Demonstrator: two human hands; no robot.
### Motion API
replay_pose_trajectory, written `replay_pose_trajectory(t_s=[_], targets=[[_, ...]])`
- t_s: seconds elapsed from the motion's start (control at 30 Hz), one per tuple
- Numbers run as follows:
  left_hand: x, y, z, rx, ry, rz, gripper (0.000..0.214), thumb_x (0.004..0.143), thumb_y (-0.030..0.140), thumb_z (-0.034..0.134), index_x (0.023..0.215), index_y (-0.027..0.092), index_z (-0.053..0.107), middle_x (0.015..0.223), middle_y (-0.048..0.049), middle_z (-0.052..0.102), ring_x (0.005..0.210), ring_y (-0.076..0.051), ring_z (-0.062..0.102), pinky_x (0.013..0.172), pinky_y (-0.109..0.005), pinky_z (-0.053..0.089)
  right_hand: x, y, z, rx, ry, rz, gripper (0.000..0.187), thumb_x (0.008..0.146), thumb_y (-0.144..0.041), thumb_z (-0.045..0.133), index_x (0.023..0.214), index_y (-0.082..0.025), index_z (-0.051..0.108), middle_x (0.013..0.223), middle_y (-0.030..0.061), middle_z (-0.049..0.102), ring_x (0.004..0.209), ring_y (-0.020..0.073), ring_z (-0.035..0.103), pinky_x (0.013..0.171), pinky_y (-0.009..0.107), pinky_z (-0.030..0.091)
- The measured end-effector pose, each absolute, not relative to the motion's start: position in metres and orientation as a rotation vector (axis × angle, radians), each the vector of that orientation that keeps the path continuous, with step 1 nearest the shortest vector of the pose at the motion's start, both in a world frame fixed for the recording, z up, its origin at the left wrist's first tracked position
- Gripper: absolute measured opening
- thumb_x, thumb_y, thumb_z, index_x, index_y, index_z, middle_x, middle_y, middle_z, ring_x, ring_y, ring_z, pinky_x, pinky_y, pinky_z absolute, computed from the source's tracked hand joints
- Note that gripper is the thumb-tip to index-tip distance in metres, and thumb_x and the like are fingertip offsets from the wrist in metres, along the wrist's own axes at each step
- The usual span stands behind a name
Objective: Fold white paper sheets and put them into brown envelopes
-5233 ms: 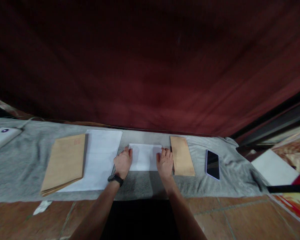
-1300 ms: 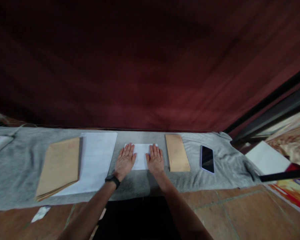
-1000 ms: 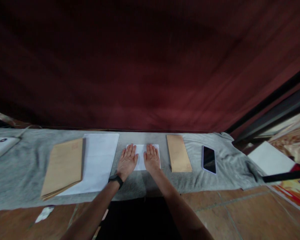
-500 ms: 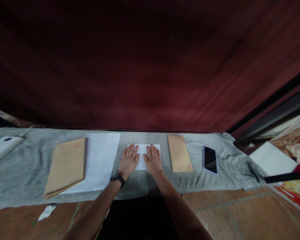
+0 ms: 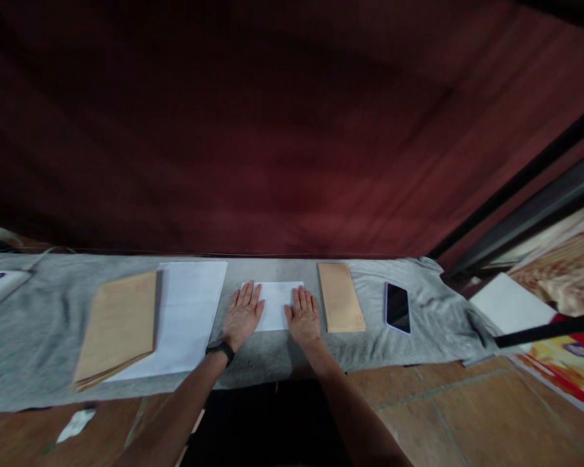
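A small white sheet of paper [image 5: 274, 307], perhaps folded, lies flat on the grey cloth between my hands. My left hand [image 5: 244, 316] rests palm down over its left edge, fingers stretched out. On its right edge lies my right hand [image 5: 304, 317], also flat with fingers extended. Both hands hide the paper's side edges. To the right is a narrow brown envelope stack [image 5: 341, 298]. To the left, larger brown envelopes [image 5: 119, 324] partly cover large white sheets [image 5: 189, 311].
Grey cloth [image 5: 267, 353] covers the long surface. A phone [image 5: 398, 308] lies right of the envelopes, and a white device with a cord [image 5: 2, 287] at far left. A dark red curtain [image 5: 272, 162] hangs behind. White scrap [image 5: 76, 425] lies on the tiled floor.
My hands have slid apart toward the paper's side edges, uncovering more of its middle. The whole view has shifted slightly, so the things on the cloth appear farther left.
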State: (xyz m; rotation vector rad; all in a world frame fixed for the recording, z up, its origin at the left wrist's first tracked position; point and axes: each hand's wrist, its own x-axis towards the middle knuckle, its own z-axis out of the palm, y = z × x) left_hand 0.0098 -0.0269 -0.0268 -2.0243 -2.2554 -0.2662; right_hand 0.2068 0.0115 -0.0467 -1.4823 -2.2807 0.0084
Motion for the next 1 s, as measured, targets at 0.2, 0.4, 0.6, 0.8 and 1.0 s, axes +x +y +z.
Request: replay_pose_trajectory(t_s=[0.2, 0.4, 0.6, 0.8, 1.0], targets=[[0.035, -0.042, -0.032, -2.012, -2.266, -0.267, 0.057, 0.103, 0.037, 0.028, 0.152, 0.011, 0.040, 0.160, -0.0147, 0.035, 0.151, -0.029, 0.028, 0.124, -0.052, 0.021, 0.206, 0.010, -0.043, -1.512, -2.276, 0.032, 0.057, 0.104, -0.037, 0.044, 0.154, -0.011, 0.038, 0.158, 0.0170, 0.038, 0.146, 0.0290, 0.037, 0.119, 0.047, 0.027], [0.059, -0.046, -0.033, -2.171, -2.176, -0.307, 0.055, 0.103, 0.036, 0.028, 0.154, 0.018, 0.038, 0.161, -0.0075, 0.037, 0.152, -0.025, 0.027, 0.124, -0.048, 0.024, 0.206, 0.010, -0.042, -1.520, -2.288, 0.036, 0.057, 0.104, -0.038, 0.043, 0.154, -0.011, 0.038, 0.158, 0.0170, 0.038, 0.146, 0.0294, 0.036, 0.119, 0.047, 0.027], [0.035, -0.053, -0.029, -2.118, -2.218, -0.322, 0.058, 0.102, 0.038, 0.027, 0.154, 0.014, 0.037, 0.161, -0.0099, 0.036, 0.152, -0.024, 0.028, 0.124, -0.046, 0.023, 0.207, 0.011, -0.044, -1.505, -2.290, 0.036, 0.058, 0.104, -0.039, 0.042, 0.154, -0.010, 0.037, 0.158, 0.0181, 0.038, 0.147, 0.0301, 0.035, 0.119, 0.049, 0.027], [0.014, -0.071, -0.030, -1.938, -2.342, -0.304, 0.061, 0.101, 0.039, 0.026, 0.154, 0.010, 0.037, 0.160, -0.0144, 0.037, 0.150, -0.026, 0.031, 0.123, -0.046, 0.024, 0.207, 0.012, -0.047, -1.507, -2.298, 0.046, 0.058, 0.104, -0.039, 0.042, 0.155, -0.010, 0.036, 0.159, 0.0183, 0.035, 0.146, 0.0301, 0.036, 0.118, 0.048, 0.027], [0.015, -0.082, -0.029, -1.803, -2.421, -0.270, 0.061, 0.101, 0.037, 0.027, 0.154, 0.007, 0.035, 0.160, -0.0178, 0.036, 0.150, -0.029, 0.031, 0.121, -0.048, 0.024, 0.207, 0.012, -0.049, -1.494, -2.284, 0.038, 0.058, 0.104, -0.038, 0.040, 0.155, -0.010, 0.036, 0.158, 0.0187, 0.037, 0.145, 0.0304, 0.037, 0.118, 0.049, 0.027]])
